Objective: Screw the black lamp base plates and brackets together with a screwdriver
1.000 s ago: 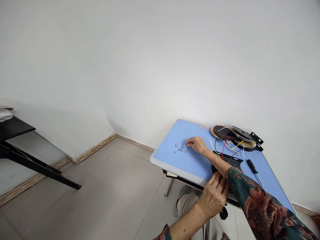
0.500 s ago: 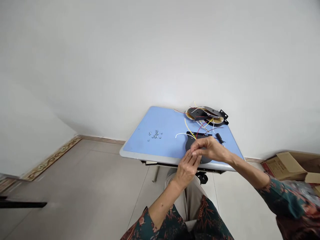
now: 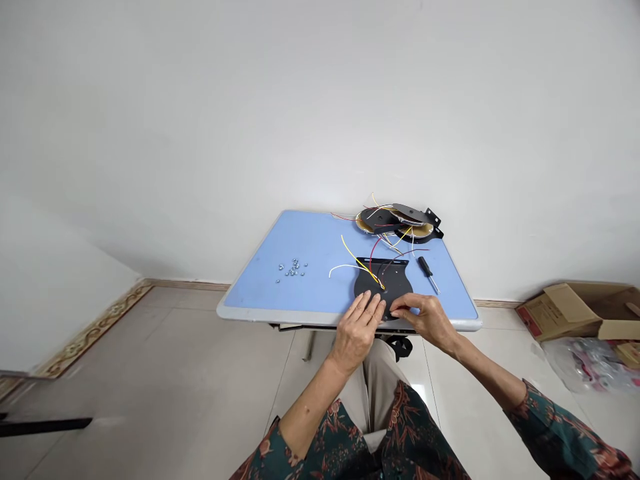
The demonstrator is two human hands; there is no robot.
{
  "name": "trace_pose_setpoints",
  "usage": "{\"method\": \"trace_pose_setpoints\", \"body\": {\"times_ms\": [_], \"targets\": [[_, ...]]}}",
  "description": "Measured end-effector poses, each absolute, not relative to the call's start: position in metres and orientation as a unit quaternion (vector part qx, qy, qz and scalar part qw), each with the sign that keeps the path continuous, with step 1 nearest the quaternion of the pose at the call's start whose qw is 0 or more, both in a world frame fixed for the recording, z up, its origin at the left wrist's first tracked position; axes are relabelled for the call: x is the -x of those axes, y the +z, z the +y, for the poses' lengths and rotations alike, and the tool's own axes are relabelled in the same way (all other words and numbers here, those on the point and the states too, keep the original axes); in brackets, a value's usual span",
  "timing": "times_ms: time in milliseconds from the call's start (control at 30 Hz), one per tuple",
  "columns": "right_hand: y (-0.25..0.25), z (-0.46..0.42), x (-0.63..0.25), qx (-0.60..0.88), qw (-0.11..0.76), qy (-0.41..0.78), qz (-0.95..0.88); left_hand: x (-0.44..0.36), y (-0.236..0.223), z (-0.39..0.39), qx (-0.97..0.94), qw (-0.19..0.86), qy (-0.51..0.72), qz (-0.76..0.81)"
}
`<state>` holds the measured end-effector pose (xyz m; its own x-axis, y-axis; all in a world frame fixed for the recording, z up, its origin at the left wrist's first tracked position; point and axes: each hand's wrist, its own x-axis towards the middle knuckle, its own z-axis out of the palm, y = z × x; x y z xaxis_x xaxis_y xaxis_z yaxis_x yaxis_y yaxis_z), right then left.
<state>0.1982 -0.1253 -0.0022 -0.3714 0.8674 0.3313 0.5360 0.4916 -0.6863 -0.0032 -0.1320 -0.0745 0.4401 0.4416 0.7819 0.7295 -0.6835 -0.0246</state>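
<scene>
No legible text; print on cardboard box (image 3: pixel 543 313) unreadably small.

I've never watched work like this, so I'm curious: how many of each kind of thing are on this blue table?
Black plate, under the left hand and right hand: 1
Screwdriver: 1
Gold-rimmed discs among the wires: 2
Small metal nuts: too small to count
Total: 4, plus the nuts

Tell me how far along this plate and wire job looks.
Done: coloured wires already appear to gather at a central hole in the black metal plate. In hand: the left hand and right hand rest on that plate's lower edge. Left: small nuts lie loose, the screwdriver lies apart, and more wired plates sit stacked.
</scene>
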Motion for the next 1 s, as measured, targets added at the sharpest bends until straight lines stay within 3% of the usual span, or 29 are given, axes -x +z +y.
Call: {"method": "trace_pose_setpoints", "body": {"times_ms": [233, 633, 833, 1000], "targets": [[-0.007, -0.126, -0.200, 0.439, 0.360, 0.250, -0.784, 0.003, -0.076, -0.131, 0.826, 0.176, -0.406, -0.349], [-0.013, -0.125, -0.192, 0.347, 0.359, 0.139, -0.855, 0.002, -0.077, -0.132, 0.825, 0.167, -0.410, -0.350], [-0.013, -0.124, -0.191, 0.334, 0.327, 0.052, -0.883, 0.002, -0.077, -0.133, 0.827, 0.163, -0.402, -0.358], [-0.005, -0.125, -0.190, 0.352, 0.292, 0.077, -0.886, 0.002, -0.077, -0.134, 0.825, 0.163, -0.406, -0.359]]}}
